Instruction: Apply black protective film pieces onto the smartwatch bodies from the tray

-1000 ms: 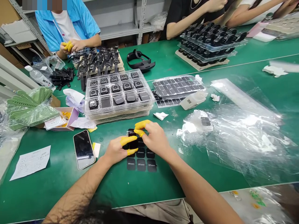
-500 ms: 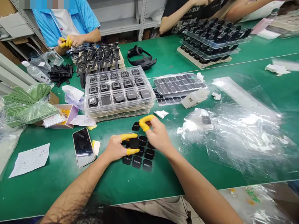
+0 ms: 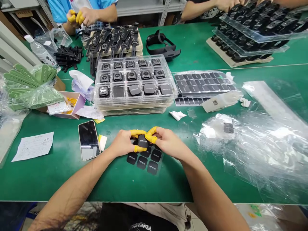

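Here, the left hand (image 3: 124, 144) clasps 1 black square (image 3: 143, 141), the right hand (image 3: 170, 143) pinching its corner.

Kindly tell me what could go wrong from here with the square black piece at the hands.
The left hand grips the square black piece by its edges while the right hand is at its upper right corner, so uneven pressure might make it slip. Black labels lie just below, so a dropped piece could scuff them. The phone lies close beside the left forearm, which might nudge it.
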Demonstrator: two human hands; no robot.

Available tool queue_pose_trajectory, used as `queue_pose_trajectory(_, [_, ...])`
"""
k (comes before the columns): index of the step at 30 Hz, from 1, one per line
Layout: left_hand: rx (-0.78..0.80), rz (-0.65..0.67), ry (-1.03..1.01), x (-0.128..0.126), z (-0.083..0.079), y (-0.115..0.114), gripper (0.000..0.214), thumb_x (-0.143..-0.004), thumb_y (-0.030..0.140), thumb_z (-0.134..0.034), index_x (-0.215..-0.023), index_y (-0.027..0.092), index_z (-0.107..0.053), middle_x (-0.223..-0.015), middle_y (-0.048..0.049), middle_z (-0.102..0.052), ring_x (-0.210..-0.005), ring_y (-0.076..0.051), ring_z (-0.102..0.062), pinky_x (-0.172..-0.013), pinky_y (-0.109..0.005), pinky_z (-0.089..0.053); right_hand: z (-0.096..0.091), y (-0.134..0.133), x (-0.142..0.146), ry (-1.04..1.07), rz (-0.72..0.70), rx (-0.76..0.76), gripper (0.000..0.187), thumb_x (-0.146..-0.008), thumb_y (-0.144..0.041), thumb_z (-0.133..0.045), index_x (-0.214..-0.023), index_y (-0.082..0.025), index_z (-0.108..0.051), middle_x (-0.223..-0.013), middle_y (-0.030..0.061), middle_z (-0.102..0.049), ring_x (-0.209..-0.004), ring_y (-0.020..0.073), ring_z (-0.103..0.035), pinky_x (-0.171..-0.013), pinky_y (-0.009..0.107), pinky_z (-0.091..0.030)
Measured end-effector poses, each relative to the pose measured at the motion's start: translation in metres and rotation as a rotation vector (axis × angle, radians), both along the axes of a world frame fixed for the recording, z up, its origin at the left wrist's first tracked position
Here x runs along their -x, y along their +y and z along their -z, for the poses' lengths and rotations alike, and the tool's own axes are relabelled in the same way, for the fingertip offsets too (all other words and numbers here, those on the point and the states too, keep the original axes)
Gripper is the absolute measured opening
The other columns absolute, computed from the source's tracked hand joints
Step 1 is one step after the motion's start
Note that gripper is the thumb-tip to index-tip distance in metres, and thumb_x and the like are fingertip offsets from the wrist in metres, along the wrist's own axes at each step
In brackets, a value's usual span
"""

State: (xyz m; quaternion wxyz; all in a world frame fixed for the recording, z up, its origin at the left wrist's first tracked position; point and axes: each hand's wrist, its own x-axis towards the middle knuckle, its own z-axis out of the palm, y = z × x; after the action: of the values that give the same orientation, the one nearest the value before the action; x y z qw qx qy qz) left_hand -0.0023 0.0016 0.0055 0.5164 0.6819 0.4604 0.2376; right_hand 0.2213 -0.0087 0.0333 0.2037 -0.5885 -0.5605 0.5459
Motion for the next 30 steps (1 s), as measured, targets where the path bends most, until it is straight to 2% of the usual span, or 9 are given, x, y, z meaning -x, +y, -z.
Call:
queue_pose_trajectory(11, [0.020, -0.028, 0.027, -0.0016, -0.0054, -0.0025, 0.058, -0.068, 0.029, -0.095, -0.126, 0.025, -0.086, -0.109, -0.0015, -0.089, -0.092, -0.023, -0.083, -0.087, -0.032, -0.066, -0.0057, 0.0009, 0.0024, -0.049, 0.023, 0.033, 0.007, -0.087, -0.031, -0.066, -0.087, -0.024, -0.069, -0.088, 0.0044, -0.082, -0.087, 0.0244, -0.077, -0.074, 0.032, -0.055])
queue_pose_trajectory(24, [0.029, -0.033, 0.022, -0.0026, -0.0059, -0.0020, 0.056, -0.068, 0.027, -0.094, -0.123, 0.024, -0.086, -0.109, -0.0014, -0.089, -0.091, -0.022, -0.082, -0.089, -0.032, -0.067, -0.0062, -0.0014, 0.0047, -0.099, 0.019, 0.015, 0.006, -0.088, -0.030, -0.065, -0.089, -0.024, -0.067, -0.091, 0.0049, -0.082, -0.088, 0.0240, -0.079, -0.074, 0.033, -0.057])
queue_pose_trajectory(26, [0.027, -0.042, 0.019, -0.0027, -0.0056, -0.0019, 0.055, -0.067, 0.028, -0.095, -0.122, 0.024, -0.086, -0.109, -0.0022, -0.089, -0.092, -0.023, -0.083, -0.090, -0.033, -0.067, -0.0063, -0.0031, 0.0054, -0.103, 0.039, -0.019, 0.015, -0.087, -0.032, -0.069, -0.100, -0.024, -0.066, -0.093, 0.0037, -0.082, -0.082, 0.0226, -0.078, -0.072, 0.033, -0.057])
queue_pose_trajectory(29, [0.035, -0.062, -0.018, -0.0026, -0.0029, -0.0015, 0.057, -0.067, 0.031, -0.097, -0.122, 0.022, -0.086, -0.113, -0.0045, -0.089, -0.096, -0.025, -0.084, -0.094, -0.036, -0.068, -0.0055, -0.0049, 0.0079, -0.028, 0.086, -0.053, 0.051, -0.085, -0.037, -0.077, -0.131, -0.026, -0.058, -0.097, 0.0010, -0.080, -0.074, 0.0202, -0.077, -0.066, 0.033, -0.058])
queue_pose_trajectory(30, [0.040, -0.069, -0.034, -0.0026, -0.0017, -0.0013, 0.058, -0.068, 0.032, -0.097, -0.123, 0.022, -0.085, -0.114, -0.0050, -0.089, -0.098, -0.025, -0.084, -0.096, -0.036, -0.068, -0.0050, -0.0051, 0.0091, 0.000, 0.093, -0.061, 0.058, -0.084, -0.039, -0.078, -0.137, -0.027, -0.055, -0.098, 0.0005, -0.079, -0.073, 0.0196, -0.077, -0.065, 0.032, -0.059])
